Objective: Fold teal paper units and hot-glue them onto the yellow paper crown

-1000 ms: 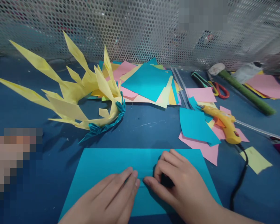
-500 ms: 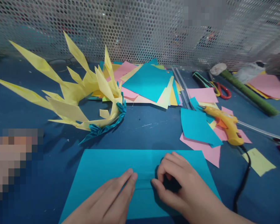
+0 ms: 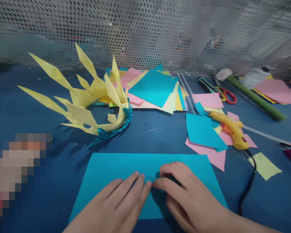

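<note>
A sheet of teal paper (image 3: 116, 163) lies flat on the table before me, with a faint crease line across its middle. My left hand (image 3: 126, 195) rests on it palm down, fingers stretched out, tips near the crease. My right hand (image 3: 184, 191) is beside it, fingers bent and apart, one fingertip touching the paper close to the left fingertips. Nothing shows between the right fingers. Beyond the sheet, at the left, stands a crown of pale yellow folded paper (image 3: 82, 116) with long points and a teal paper trim (image 3: 111, 132) along its front.
A pile of coloured paper (image 3: 152, 89) lies behind. At the right are paper pieces (image 3: 203, 129), a yellow glue gun (image 3: 228, 127) with a black cord, scissors (image 3: 229, 96) and a green stick (image 3: 257, 97). A perforated metal panel (image 3: 140, 35) closes the back. Another person's blurred arm (image 3: 19, 168) enters left.
My left hand has slid slightly right, its fingertips now beside my right hand's. The right fingers have shifted from an open curl to a fingertip touching the sheet. The view has shifted slightly.
</note>
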The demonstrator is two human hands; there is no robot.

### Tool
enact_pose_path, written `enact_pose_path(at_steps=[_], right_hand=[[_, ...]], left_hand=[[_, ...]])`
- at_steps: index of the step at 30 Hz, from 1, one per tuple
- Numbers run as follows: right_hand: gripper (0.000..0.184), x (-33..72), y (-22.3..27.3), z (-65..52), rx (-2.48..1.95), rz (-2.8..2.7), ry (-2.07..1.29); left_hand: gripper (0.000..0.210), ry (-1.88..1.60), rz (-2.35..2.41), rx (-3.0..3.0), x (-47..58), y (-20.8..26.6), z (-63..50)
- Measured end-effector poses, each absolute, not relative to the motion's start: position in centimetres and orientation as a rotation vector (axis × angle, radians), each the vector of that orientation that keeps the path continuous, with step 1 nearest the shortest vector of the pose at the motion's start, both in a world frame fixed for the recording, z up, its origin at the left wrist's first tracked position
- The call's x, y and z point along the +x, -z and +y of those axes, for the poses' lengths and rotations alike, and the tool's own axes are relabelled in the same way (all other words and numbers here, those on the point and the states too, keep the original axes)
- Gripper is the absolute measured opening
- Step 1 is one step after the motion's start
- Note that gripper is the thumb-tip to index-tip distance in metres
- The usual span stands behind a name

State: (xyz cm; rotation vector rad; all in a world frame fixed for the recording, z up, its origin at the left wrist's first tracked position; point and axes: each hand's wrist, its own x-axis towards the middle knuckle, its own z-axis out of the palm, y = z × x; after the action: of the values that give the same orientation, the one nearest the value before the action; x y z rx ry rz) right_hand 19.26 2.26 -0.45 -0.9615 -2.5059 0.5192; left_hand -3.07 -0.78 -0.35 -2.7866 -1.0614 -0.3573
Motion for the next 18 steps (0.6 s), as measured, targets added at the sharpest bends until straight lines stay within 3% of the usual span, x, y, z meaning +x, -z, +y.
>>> enact_pose_path(at_steps=[3, 6, 10, 16, 18], right_hand=[[0.014, 19.0, 0.5, 2.3, -0.966, -2.494, -0.469], [0.017, 18.8, 0.4, 2.5, -0.915, -2.525, -0.326], [0.021, 18.5, 0.3, 2.6, -0.779, -2.552, -0.112], [0.022, 18.5, -0.3, 3.3, -1.004, -2.215, -0.399], [0.019, 18.5, -0.9, 3.3, -1.125, -2.062, -0.482]], left_hand=[[0.047, 0.399, -1.065, -2.764, -2.7, 0.6, -0.6], [0.038, 0.500, -1.025, -2.844, -2.9, 0.6, 0.2], [0.029, 0.880, -1.475, -3.160, -3.5, 0.6, 0.9], [0.061, 1.437, -2.340, -2.995, -3.2, 0.6, 1.0], [0.058, 1.627, -2.464, -2.953, -2.5, 0.0, 1.4]])
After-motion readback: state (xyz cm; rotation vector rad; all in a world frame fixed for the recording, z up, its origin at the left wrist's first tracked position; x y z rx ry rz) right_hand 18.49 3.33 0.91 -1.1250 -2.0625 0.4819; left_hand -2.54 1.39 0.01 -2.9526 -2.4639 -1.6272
